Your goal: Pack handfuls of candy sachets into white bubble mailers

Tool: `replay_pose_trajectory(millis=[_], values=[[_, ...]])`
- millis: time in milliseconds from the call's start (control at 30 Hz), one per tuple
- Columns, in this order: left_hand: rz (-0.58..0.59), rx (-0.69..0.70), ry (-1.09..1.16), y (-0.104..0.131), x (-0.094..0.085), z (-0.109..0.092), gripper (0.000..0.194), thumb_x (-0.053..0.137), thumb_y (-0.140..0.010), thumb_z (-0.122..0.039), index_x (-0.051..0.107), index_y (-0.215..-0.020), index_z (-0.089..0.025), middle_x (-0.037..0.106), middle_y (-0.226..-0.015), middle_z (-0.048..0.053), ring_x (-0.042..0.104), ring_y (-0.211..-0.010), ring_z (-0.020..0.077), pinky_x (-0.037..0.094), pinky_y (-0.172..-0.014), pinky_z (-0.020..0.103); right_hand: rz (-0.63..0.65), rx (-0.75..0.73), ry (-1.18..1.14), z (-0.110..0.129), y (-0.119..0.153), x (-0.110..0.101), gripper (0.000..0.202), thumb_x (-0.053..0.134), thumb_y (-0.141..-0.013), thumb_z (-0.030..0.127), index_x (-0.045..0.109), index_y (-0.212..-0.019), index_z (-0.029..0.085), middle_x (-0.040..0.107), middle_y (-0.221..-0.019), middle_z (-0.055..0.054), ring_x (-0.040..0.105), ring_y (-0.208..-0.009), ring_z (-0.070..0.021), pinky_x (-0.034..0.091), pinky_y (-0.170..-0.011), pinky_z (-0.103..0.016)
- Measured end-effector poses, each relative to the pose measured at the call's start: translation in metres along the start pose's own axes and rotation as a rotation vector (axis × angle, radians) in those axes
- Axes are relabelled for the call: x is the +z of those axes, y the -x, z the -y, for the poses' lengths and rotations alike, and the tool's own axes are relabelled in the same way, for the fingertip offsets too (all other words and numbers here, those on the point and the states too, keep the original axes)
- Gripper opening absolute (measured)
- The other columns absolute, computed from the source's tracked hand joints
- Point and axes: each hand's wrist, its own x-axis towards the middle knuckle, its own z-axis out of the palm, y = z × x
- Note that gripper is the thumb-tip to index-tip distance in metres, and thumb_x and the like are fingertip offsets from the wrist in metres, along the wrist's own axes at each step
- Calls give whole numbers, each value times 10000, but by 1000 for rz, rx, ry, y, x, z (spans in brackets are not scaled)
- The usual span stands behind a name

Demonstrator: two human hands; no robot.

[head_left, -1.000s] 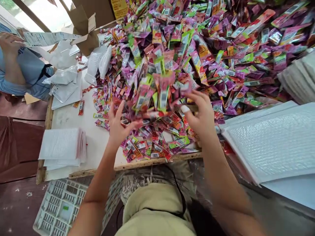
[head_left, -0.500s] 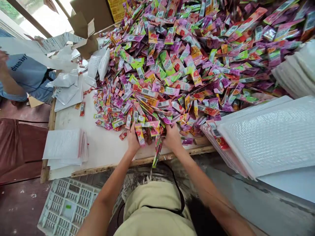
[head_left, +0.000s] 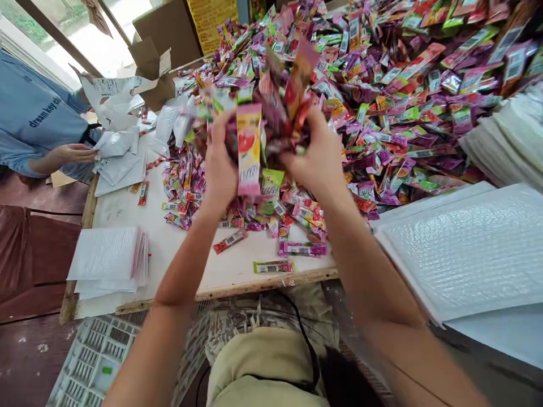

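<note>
Between my two hands, lifted above the table, is a loose bunch of stick sachets [head_left: 249, 150] in pink, yellow, purple and green wrappers. My left hand [head_left: 221, 169] closes on the left side of the bunch, its fingers partly hidden behind the wrappers. From the right, my right hand [head_left: 320, 155] grips the other side, its fingers curled. The upper sachets are blurred by motion. Behind and around them spreads a large heap of sachets [head_left: 382, 96]. Close to the front edge lie a green-ended sachet [head_left: 274, 266] and a red sachet [head_left: 229, 241].
White bubble mailers are stacked at the left [head_left: 102, 254] and another mailer stack [head_left: 462, 254] stands at the right. A co-worker's hand [head_left: 74, 154] touches white packages at the left. An open cardboard box [head_left: 155, 73] is behind. Below the wooden table edge [head_left: 271, 284] sits a white crate [head_left: 91, 345].
Both hands have risen and moved away from the table's front edge, carrying a bunch of sachets. A few sachets now lie singly near that edge. The co-worker's hand has come down to the packages.
</note>
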Motion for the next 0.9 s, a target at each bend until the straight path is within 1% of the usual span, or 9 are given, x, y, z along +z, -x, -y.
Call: replay_pose_trajectory(millis=[100, 200, 300, 400, 500, 567, 633, 733, 900], values=[[126, 86, -138, -70, -11, 9, 561, 581, -900, -423, 451, -1355, -123, 444, -1414, 107, 338, -1434, 310, 246, -1164, 562, -23, -10, 54, -25, -59, -13, 574, 332, -935, 388, 438, -1376, 35, 648, -1156, -55, 581, -1192, -322, 462, -894, -477], [122, 39, -289, -82, -27, 30, 684, 680, -829, -360, 418, -1388, -67, 401, -1440, 166, 273, -1445, 384, 178, -1141, 648, -84, -39, 124, -42, -59, -29, 652, 381, -917, 451, 415, -1419, 37, 586, -1298, -119, 512, -1278, -353, 415, -965, -508], [11, 65, -417, -18, -46, 46, 769, 777, -725, -279, 437, -1407, -177, 404, -1465, 132, 295, -1434, 347, 194, -1187, 578, -146, -1, 157, -36, 11, -44, 542, 619, -868, 384, 520, -1366, 197, 569, -1353, -95, 539, -1281, -277, 415, -1081, -461], [-31, 8, -487, 90, -56, 53, 486, 691, -813, -298, 559, -1272, -212, 556, -1301, 102, 463, -1299, 294, 314, -1149, 518, -143, 190, 151, -21, 111, -52, 336, 556, -919, 314, 598, -1241, 225, 654, -1177, -85, 646, -1080, -234, 530, -949, -429], [154, -153, -520, 190, -47, 52, 173, 615, -879, -319, 667, -1013, -223, 643, -1012, 80, 588, -1048, 256, 453, -985, 455, 153, 281, 156, -18, 192, -50, 222, 547, -882, 228, 657, -1074, 223, 691, -1018, -62, 659, -963, -230, 542, -866, -399], [301, -213, -467, 233, -29, 50, 140, 604, -896, -322, 672, -972, -227, 638, -957, 71, 596, -980, 235, 481, -908, 405, 312, 310, 269, -26, 223, -43, 261, 518, -847, 163, 665, -1059, 201, 682, -1044, -87, 629, -1012, -258, 507, -893, -415], [501, -216, -432, 251, -4, 47, 200, 653, -870, -317, 662, -1050, -231, 636, -1003, 74, 588, -995, 238, 479, -893, 388, 418, 345, 443, -36, 235, -33, 315, 510, -822, 140, 662, -1094, 183, 660, -1085, -121, 593, -1041, -293, 467, -901, -445], [729, -255, -506, 246, 31, 46, 274, 715, -822, -288, 640, -1074, -212, 631, -1044, 89, 573, -1012, 268, 468, -880, 406, 547, 350, 603, -47, 230, -19, 282, 534, -820, 162, 665, -1069, 194, 650, -1037, -126, 574, -995, -306, 425, -871, -450], [728, -325, -630, 227, 35, 52, 110, 675, -847, -233, 601, -914, -190, 624, -966, 76, 572, -971, 261, 451, -846, 396, 440, 384, 542, -52, 222, -21, 199, 545, -826, 181, 643, -998, 193, 630, -981, -101, 585, -940, -273, 425, -827, -393]])
